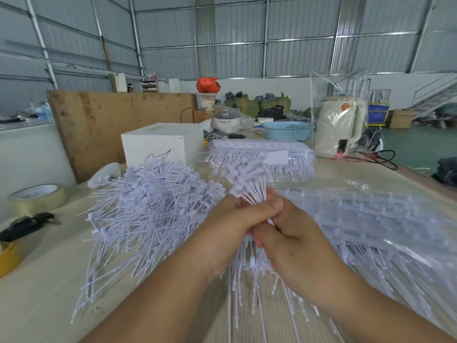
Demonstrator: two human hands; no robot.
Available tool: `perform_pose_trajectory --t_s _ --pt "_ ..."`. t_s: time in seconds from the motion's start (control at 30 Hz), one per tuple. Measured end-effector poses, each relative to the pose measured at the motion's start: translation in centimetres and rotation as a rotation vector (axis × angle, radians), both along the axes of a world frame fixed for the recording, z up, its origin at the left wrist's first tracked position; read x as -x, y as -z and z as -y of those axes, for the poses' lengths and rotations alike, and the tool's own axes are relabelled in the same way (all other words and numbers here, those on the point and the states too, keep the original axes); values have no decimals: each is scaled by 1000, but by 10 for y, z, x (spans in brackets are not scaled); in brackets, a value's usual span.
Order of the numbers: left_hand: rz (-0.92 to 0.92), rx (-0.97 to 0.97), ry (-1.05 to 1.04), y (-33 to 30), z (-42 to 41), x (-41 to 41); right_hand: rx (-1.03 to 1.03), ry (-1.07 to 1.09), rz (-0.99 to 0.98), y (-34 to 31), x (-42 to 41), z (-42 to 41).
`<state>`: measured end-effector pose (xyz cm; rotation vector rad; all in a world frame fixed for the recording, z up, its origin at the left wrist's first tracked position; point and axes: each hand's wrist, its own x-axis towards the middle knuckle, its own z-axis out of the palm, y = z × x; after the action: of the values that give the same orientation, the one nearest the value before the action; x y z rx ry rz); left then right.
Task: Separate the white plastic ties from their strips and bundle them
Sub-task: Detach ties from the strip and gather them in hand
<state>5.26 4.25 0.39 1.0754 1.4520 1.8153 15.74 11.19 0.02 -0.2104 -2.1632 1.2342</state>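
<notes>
Here the table [49, 280] carries nearly everything, pale wood-grain running away from me. Largest on it is the loose pile of ties [148, 206] to my left: thin white plastic stems with small flat tags, lying crisscross with no single direction, stems splaying toward me and outward. To my right lie clear bags of strips [371, 219], the ties inside still joined in rows, their stems running down toward the table's near edge. Another stack of strips [262, 154] sits farther back, beside a white box [160, 142]. At the far left are a roll of clear tape [37, 196] and a yellow roll [7, 258].

In the middle, above the table, I hold a bundle of ties [249, 179] roughly upright, long axis tilted away from me, the knobby heads fanning out on top and the thin tails hanging below my hands. My left hand [230, 229] wraps its grip around the stems; my right hand [294, 236] pinches them just beside it, thumbs touching.
</notes>
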Motion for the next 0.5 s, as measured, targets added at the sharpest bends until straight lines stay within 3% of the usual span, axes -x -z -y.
perform_pose_trajectory --t_s 0.07,0.23,0.37,0.5 --pt "-52 67 -18 4 -2 -3 33 -16 15 0 -2 0" --pt "22 -50 -124 -6 1 -4 10 -102 72 3 -2 4" --pt "180 -176 -274 -20 8 15 43 -192 194 9 -1 6" --pt "265 -131 -292 -23 11 22 -63 -148 199 9 -1 9"
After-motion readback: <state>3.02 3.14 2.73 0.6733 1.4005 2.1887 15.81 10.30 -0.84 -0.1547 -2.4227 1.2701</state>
